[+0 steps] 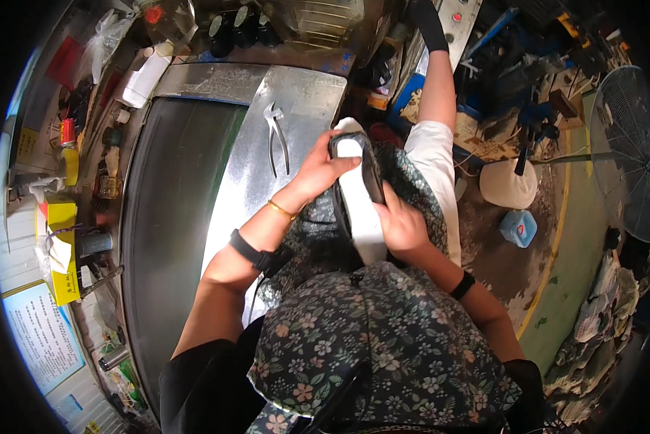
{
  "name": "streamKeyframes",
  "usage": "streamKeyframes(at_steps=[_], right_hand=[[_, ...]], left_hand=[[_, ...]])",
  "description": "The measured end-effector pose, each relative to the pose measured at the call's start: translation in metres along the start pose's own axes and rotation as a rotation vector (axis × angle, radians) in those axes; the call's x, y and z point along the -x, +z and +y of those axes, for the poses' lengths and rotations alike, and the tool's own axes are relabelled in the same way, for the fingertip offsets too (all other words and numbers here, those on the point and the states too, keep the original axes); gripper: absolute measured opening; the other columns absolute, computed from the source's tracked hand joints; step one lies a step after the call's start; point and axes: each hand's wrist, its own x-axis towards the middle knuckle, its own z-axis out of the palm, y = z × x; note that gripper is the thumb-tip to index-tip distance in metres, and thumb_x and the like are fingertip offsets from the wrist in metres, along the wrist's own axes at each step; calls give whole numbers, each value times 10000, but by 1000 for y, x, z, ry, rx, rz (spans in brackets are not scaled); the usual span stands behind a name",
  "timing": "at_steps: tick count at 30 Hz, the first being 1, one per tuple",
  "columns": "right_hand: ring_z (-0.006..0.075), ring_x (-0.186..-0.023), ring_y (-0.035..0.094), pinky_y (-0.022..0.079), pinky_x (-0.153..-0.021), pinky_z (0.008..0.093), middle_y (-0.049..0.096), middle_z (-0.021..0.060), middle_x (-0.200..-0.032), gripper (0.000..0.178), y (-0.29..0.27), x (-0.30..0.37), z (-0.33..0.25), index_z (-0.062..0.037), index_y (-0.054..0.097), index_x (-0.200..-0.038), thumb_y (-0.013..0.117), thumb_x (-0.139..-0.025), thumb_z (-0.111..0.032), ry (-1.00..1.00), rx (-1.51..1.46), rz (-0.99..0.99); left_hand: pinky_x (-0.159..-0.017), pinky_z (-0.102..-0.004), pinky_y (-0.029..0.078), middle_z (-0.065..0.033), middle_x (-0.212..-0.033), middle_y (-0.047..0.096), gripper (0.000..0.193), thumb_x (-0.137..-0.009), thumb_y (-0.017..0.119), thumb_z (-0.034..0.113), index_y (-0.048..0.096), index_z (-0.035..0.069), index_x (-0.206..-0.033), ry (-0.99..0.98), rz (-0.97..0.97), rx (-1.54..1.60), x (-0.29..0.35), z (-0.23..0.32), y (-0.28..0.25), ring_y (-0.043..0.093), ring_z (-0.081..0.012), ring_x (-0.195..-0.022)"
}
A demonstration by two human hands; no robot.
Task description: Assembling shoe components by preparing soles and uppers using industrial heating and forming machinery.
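A shoe with a long white underside and a dark upper (359, 199) is tilted lengthwise over my lap, its underside facing up. My left hand (321, 168) wraps round its far end, the thumb pressed on the white surface. My right hand (403, 223) grips its side nearer to me, with fingers against the dark edge. Part of the upper is hidden behind both hands. Left of the shoe, metal pincers (276, 130) lie on a shiny metal sheet (241, 155), touched by neither hand.
A dark conveyor belt (173, 217) runs along my left. Beyond it are shelves with a yellow box (63, 253) and a white container (145, 76). To the right stand a blue bin (519, 228), a stool with a pale seat (508, 182) and a large fan (629, 145).
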Motion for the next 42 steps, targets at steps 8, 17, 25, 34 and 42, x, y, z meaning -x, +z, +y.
streamKeyframes(at_steps=[8, 17, 25, 34, 42], right_hand=[[224, -1369, 326, 273, -1114, 318, 328, 159, -1505, 716, 9, -51, -16, 0, 181, -1509, 531, -995, -353, 198, -1092, -194], [395, -1343, 380, 311, -1097, 368, 353, 353, -1419, 773, 44, -47, -43, 135, 123, -1449, 520, -980, -333, -57, -647, 50], [326, -1252, 489, 380, -1037, 376, 457, 283, -1364, 621, 38, -39, -34, 59, 185, -1467, 486, -1010, -235, -138, -733, 93], [283, -1338, 352, 269, -1102, 362, 357, 224, -1436, 638, 13, -36, -16, 28, 130, -1477, 399, -1036, -347, -153, -622, -175], [148, -1267, 433, 315, -1085, 293, 506, 55, -1358, 427, -15, -122, -13, -41, 492, -1361, 424, -1043, -317, 19, -1136, -278]], left_hand=[[-1121, -365, 310, -182, -1382, 503, 574, -1026, 360, 397, 410, -25, -1412, 29, 311, 438, 22, 0, 16, 461, -299, -1297], [-805, -466, 531, -354, -1160, 570, 444, -1011, 389, 343, 438, -35, -1238, 36, 218, -944, 52, 7, -5, 623, -449, -992], [-1111, -358, 300, -246, -1410, 446, 593, -1036, 383, 360, 261, -20, -1475, 194, 519, -394, 100, -77, 43, 401, -313, -1345], [-1015, -325, 398, -102, -1214, 597, 667, -982, 350, 607, 501, 65, -1340, -116, 37, 597, 7, 15, -3, 545, -206, -1131], [-1000, -282, 387, -31, -1226, 592, 483, -992, 520, 395, 516, 51, -1331, 200, 108, -188, -6, -11, 14, 525, -159, -1153]])
